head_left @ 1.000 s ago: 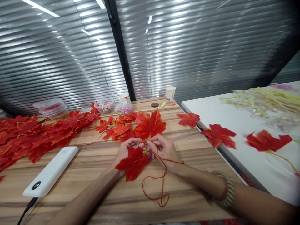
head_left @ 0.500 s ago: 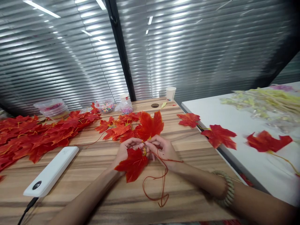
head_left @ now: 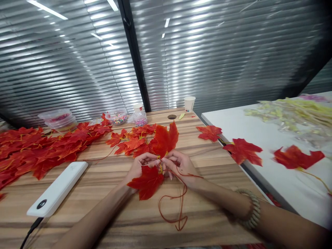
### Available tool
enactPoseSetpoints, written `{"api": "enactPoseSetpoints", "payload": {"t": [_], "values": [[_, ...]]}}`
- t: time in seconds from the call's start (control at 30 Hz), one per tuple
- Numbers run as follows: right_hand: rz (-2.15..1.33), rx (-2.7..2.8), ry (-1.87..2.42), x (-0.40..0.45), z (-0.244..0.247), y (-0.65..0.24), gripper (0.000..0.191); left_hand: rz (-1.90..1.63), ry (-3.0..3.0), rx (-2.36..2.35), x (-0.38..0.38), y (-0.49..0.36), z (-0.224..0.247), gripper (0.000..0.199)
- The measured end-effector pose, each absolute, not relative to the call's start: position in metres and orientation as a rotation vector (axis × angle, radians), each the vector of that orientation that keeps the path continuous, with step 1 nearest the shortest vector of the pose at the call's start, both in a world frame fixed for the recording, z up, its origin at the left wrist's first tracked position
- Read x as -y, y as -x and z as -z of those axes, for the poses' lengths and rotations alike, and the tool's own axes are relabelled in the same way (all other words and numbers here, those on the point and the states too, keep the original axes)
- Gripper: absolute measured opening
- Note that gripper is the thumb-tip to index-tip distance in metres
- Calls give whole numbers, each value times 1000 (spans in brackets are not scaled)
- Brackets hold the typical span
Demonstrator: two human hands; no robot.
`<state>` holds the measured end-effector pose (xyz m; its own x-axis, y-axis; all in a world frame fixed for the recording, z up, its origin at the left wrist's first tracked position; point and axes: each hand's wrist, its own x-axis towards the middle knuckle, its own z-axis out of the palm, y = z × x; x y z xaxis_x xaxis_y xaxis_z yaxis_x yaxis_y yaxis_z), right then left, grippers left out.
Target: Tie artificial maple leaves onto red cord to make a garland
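Note:
My left hand [head_left: 140, 165] and my right hand [head_left: 181, 166] meet over the table, fingertips pinched close together. Between them are the yellow stems of two red artificial maple leaves. One maple leaf [head_left: 165, 138] stands up behind the fingers; the other leaf [head_left: 147, 183] hangs in front of my left hand. A thin red cord [head_left: 183, 193] runs from my right fingers and lies in loops on the wood. Exactly which stem or cord each fingertip pinches is partly hidden.
A large heap of red leaves [head_left: 52, 148] covers the left side, near a white power bank [head_left: 58, 188] with a cable. Bead containers [head_left: 118, 117] and a paper cup [head_left: 189, 104] stand behind. More leaves [head_left: 242, 150] string toward a white table [head_left: 223, 119] holding yellow items.
The upright leaf has tilted slightly to the left. Both hands stay nearly in place, still pinching at the stems.

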<state>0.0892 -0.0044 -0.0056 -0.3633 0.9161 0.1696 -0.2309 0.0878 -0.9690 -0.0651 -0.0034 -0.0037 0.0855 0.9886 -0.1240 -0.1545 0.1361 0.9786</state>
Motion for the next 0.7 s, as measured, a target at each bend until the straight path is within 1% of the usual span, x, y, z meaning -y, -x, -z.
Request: {"api": "enactPoseSetpoints", "payload": {"t": [0.33, 0.6, 0.7], "values": [[-1487, 1421, 737, 6, 1, -91, 27, -1057, -953, -961, 3, 66, 2, 24], [-1579, 1418, 726, 6, 5, -90, 31, -935, -960, -888, 1, 72, 5, 24], [-1611, 1403, 708, 5, 6, -90, 31, -949, -944, -910, 1, 72, 4, 26]]}}
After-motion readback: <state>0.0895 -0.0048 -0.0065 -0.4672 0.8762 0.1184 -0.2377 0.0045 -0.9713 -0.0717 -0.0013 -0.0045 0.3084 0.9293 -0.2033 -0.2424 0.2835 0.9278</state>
